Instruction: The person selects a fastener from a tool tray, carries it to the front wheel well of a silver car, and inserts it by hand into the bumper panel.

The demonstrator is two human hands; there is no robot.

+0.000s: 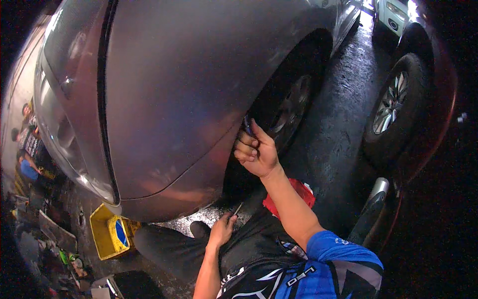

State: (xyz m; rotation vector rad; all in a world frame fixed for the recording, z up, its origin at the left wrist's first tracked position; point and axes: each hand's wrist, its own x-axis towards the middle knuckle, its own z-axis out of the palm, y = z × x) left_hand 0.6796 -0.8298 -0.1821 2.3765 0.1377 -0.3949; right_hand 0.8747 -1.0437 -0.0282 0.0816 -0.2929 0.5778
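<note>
My right hand [257,147] is at the rim of the wheel arch of a dark car [164,93]. Its thumb and curled fingers pinch a small dark bluish object [248,124], too dim to name. Behind that hand, the car's wheel [295,101] sits in deep shadow. Lower down, near my knee, my left hand [221,231] grips a thin metal tool [238,209] with its tip pointing up; the handle is hidden in the fingers. A curved seam [183,175] runs across the body panel to the arch, close to my right hand.
Below my right forearm lies a red cloth-like item [291,196]. A yellow plastic bin [108,239] holding something blue stands at left. To the right is another vehicle's wheel [392,101]. Several people [30,149] are at far left, above assorted clutter [71,261].
</note>
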